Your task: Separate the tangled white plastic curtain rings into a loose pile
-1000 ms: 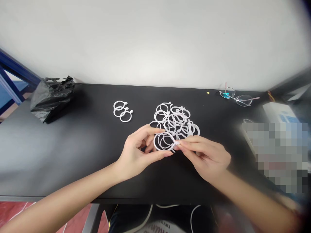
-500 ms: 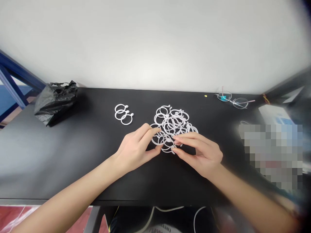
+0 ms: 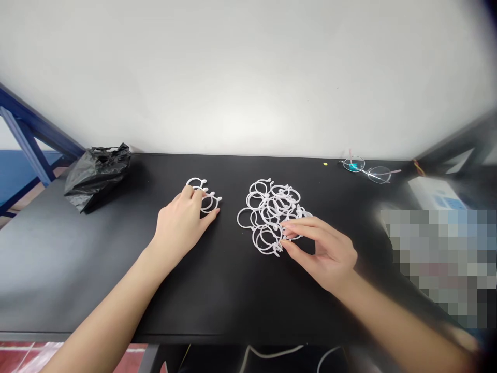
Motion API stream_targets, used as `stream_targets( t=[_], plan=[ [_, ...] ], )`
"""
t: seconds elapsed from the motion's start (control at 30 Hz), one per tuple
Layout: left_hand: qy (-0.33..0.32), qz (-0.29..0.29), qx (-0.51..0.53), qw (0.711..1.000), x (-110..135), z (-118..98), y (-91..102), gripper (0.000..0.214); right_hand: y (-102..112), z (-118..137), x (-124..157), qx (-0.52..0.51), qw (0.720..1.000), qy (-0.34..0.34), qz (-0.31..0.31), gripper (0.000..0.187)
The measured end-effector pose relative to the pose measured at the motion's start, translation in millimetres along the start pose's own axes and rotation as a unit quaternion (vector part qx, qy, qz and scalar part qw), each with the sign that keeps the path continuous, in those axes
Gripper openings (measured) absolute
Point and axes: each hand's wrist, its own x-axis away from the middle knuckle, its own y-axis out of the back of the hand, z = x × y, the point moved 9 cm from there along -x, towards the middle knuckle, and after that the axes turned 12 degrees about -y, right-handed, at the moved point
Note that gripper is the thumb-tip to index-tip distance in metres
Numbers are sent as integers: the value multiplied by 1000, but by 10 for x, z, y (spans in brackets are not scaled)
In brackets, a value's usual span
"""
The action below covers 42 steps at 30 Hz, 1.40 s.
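The left hand [image 3: 180,223] lies open over a small cluster of white plastic rings [image 3: 213,204] on the black worktop [image 3: 217,300]; the right hand [image 3: 324,254] touches a larger heap of rings [image 3: 272,215], its grip unclear.

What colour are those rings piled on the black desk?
White. The plastic curtain rings show clearly in the head view.

Bright even light, soft shadows, blurred warped right edge

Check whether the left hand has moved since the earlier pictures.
Yes, leftward: the left hand is nearer the black plastic bag, resting on the small group of white rings.
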Motion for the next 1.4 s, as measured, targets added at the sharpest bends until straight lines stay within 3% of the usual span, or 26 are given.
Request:
stream_targets(
  t=[0.2, 0.4, 0.57, 0.7, 0.77, 1.13, 1.4],
  plan=[
    [-26, -19, 6, 999, -4, 20, 10, 30, 9, -4, -27, -6, 1000, -16, -8, 31],
    [-37, -45, 86, 995, -4, -45, 63, 28, -12, -44, -20, -4, 1000, -23, -7, 30],
    [-160, -136, 252, 945, 42, -350, 176, 15, 16, -106, 16, 3, 999, -25, -19, 32],
    [-285, -104, 231, 925, 123, -677, 97, 18, 67, -152, 43, 7, 998, -31, -46, 30],
    [-314, -80, 207, 923, 137, -757, 40, 20, 85, -164, 44, 10, 998, -38, -58, 27],
    [-315, -41, 191, 929, 60, -738, -129, 22, 128, -98, 35, 9, 996, -25, -81, 24],
    [-320, -43, 177, 930, 53, -715, -101, 22, 157, -86, 43, 11, 995, -22, -95, 23]
  ],
)
